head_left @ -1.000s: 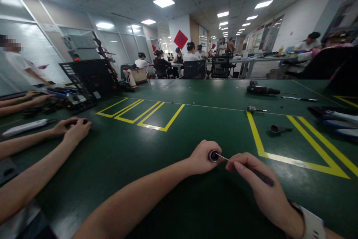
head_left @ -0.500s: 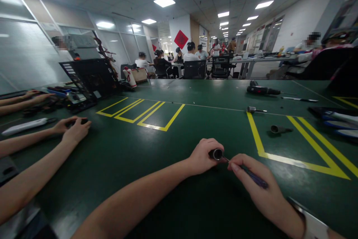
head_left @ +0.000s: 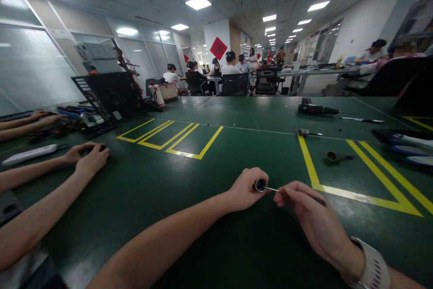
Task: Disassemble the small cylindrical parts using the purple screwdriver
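Note:
My left hand [head_left: 244, 188] is closed round a small dark cylindrical part [head_left: 260, 185] with a round metal-rimmed end that faces me. My right hand [head_left: 309, 210] pinches a thin screwdriver [head_left: 297, 194], whose slim metal shaft reaches left into the open end of the part. Both hands hover low over the green table [head_left: 216, 235], close together near its front middle. A pale band sits on my right wrist.
A co-worker's two hands [head_left: 88, 156] rest on the table at left, near a white tool [head_left: 30, 153]. A black computer case [head_left: 108, 97] stands at back left. An electric screwdriver [head_left: 316, 109], a bit [head_left: 307, 133] and a small dark part [head_left: 334, 156] lie at right among yellow tape lines.
My right hand has turned and lifted slightly, so the screwdriver now lies flatter and points more level into the part. The left hand shifted a little upward with the part.

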A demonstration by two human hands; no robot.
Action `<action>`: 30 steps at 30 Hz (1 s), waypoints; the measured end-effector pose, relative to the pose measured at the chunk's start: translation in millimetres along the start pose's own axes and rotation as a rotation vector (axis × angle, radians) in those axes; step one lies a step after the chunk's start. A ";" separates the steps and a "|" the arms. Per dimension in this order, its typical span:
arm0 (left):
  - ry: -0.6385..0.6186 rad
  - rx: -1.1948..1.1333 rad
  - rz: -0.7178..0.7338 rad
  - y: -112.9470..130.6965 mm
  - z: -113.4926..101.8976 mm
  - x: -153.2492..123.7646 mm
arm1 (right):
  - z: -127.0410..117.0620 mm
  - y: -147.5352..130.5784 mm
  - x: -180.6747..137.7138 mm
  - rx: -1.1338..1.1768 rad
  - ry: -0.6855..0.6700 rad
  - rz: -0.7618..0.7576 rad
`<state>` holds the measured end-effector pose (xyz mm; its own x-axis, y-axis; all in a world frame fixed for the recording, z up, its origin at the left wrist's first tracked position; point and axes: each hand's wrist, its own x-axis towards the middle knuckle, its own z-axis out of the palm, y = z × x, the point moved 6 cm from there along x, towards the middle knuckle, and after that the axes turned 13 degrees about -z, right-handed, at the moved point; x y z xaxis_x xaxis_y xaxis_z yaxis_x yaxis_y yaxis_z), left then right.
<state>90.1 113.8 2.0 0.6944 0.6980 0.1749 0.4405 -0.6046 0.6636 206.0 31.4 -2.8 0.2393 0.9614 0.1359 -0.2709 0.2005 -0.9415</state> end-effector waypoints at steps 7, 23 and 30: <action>0.038 -0.102 -0.006 -2.7 -0.2 1.7 | -0.4 2.0 -0.1 -0.003 -0.018 -0.025; 0.059 -0.077 0.060 0.0 0.5 -1.1 | -4.4 1.7 1.1 -0.209 -0.127 -0.139; 0.008 -0.028 0.029 -2.1 3.2 0.0 | -0.5 2.4 4.4 0.003 -0.042 -0.005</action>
<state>91.0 113.9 -1.7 0.7021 0.6834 0.1999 0.4042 -0.6136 0.6783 206.8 36.0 -4.6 0.2015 0.9675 0.1530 -0.2725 0.2054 -0.9400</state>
